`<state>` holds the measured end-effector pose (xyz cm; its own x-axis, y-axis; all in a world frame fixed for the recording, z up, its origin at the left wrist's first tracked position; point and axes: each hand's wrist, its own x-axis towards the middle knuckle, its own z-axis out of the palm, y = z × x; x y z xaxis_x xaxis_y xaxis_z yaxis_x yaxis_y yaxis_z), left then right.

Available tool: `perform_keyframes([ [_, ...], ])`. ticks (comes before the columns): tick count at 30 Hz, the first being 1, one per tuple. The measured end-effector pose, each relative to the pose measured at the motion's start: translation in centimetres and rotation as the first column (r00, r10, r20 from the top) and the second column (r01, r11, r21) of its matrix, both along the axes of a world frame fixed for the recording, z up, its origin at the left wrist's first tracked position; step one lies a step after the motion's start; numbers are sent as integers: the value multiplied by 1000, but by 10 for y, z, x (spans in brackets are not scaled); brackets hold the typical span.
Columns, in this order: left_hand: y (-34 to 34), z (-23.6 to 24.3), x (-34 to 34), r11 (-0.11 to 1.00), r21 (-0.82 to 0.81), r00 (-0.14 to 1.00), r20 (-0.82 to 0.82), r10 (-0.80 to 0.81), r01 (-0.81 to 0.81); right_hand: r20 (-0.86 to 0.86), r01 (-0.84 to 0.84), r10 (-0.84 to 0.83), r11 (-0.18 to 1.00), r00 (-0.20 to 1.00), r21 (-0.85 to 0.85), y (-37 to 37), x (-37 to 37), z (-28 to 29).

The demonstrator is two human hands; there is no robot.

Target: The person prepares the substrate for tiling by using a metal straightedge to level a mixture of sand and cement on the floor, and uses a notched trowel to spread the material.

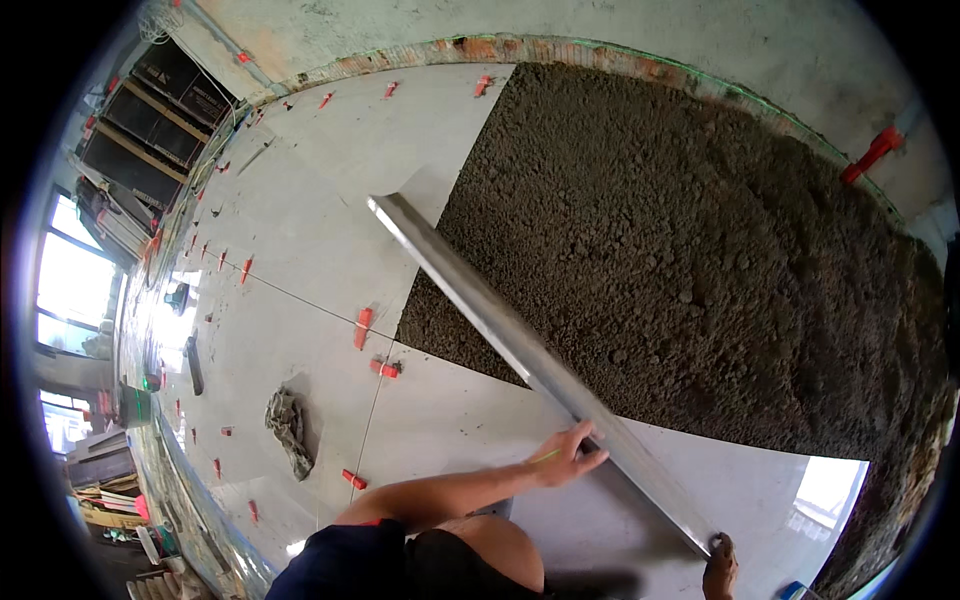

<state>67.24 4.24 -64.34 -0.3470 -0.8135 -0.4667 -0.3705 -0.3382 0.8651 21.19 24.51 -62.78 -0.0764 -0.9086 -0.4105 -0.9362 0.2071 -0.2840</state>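
1. The left hand [570, 457] is partly closed, with its fingers curled on the edge of a long metal bar [508, 330].
2. The right hand [720, 572] is bent around the near end of this bar.
3. The bar lies diagonally: its far end is above the pale tiles [330, 190], its middle crosses the dark, rough mortar [650, 250]. Whether it touches them, one cannot tell.
4. Red clips [363, 328] stand along the joints; a crumpled cloth [288, 430] lies at left.
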Motion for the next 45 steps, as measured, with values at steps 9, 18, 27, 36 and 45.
perform_keyframes([
  [9, 65, 44, 58, 997, 74, 998, 53, -21, 17, 96, -90, 70, 970, 993, 224, 27, 38, 42],
  [18, 43, 51, 54, 992, 108, 938, 333, -95, 62, 150, 38, -68, 980, 986, 196, 54, 66, 32],
  [27, -11, 18, -112, 907, -198, 916, 233, -325, 372, 173, 388, -398, 917, 901, 92, 163, 19, 5],
  [36, -50, 39, -268, 705, -186, 722, 309, -619, 684, 169, 600, -612, 791, 773, 121, 209, 69, 7],
  [45, -56, 50, -224, 769, -211, 746, 488, -452, 604, 170, 701, -727, 686, 665, 194, 223, 75, 20],
])
